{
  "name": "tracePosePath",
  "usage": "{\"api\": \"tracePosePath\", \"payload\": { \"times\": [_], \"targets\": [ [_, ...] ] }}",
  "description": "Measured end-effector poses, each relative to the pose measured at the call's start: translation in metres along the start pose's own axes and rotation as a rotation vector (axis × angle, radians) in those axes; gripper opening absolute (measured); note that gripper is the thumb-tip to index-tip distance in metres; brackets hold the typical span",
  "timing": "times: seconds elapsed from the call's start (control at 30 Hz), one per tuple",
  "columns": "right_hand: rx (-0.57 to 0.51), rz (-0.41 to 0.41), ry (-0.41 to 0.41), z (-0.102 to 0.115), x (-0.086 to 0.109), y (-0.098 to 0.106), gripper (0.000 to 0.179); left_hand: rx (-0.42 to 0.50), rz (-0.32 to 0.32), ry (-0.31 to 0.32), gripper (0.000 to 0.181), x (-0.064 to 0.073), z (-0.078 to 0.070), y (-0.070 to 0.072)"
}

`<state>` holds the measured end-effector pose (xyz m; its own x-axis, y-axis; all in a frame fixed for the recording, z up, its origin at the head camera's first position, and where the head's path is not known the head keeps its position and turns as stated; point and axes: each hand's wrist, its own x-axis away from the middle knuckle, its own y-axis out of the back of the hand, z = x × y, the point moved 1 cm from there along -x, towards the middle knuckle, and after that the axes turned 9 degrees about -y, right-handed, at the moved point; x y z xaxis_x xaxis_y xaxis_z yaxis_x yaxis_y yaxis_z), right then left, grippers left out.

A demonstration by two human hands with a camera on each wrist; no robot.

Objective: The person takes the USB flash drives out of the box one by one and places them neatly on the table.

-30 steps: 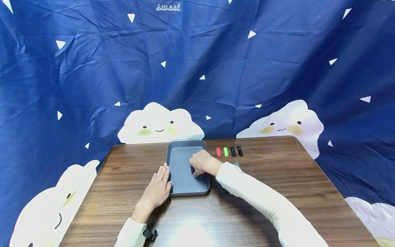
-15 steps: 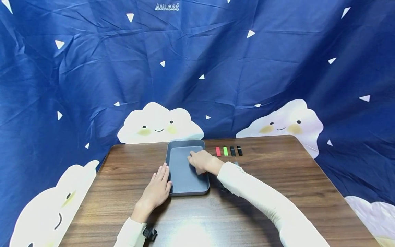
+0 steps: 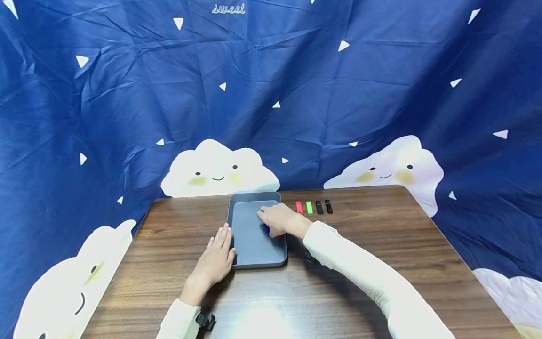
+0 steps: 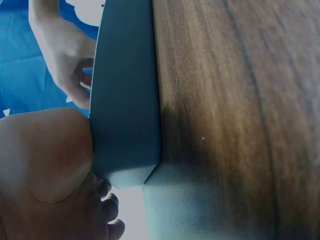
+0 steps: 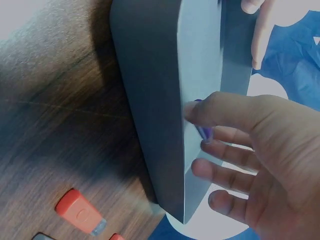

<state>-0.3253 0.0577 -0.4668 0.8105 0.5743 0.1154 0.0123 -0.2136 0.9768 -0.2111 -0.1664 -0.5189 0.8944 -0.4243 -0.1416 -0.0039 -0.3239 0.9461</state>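
Note:
A grey rectangular tray (image 3: pixel 254 266) lies on the wooden table. My left hand (image 3: pixel 216 260) rests along its left wall with straight fingers, the thumb near the front corner; in the left wrist view the left hand (image 4: pixel 45 160) is against the tray wall (image 4: pixel 127 100). Reaching over the tray's right side, my right hand (image 3: pixel 277 220) pinches a small purple USB stick (image 5: pixel 206 133) between thumb and fingers, low inside the tray. The right hand's other fingers (image 5: pixel 227 175) are loosely bent. A bit of red (image 3: pixel 279 236) shows just under that hand.
Behind and right of the tray stand in a row a red USB stick (image 3: pixel 299 207), a green one (image 3: pixel 309 207) and two black ones (image 3: pixel 319 207). The right wrist view shows a red USB stick (image 5: pixel 80 212) on the table beside the tray. A blue curtain (image 3: pixel 296 94) hangs behind.
My right hand has shifted slightly toward the back of the tray, and its thumb has drawn in; the purple piece, hidden half a second ago, shows again. The left hand has stayed still.

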Motion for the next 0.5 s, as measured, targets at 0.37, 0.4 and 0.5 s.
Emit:
{"api": "tracePosePath", "payload": {
  "times": [0.37, 0.4, 0.5],
  "targets": [
    [-0.081, -0.059, 0.027, -0.011, 0.011, 0.005, 0.040, -0.003, 0.022, 0.017, 0.061, -0.001, -0.003, 0.004],
    [-0.086, -0.063, 0.029, -0.012, 0.012, 0.006, 0.040, -0.004, 0.024, 0.018, 0.061, -0.001, -0.003, 0.004],
    [-0.111, -0.078, 0.038, -0.014, 0.016, 0.010, 0.040, -0.008, 0.018, 0.012, 0.061, 0.000, -0.004, 0.006]
  ]
}}
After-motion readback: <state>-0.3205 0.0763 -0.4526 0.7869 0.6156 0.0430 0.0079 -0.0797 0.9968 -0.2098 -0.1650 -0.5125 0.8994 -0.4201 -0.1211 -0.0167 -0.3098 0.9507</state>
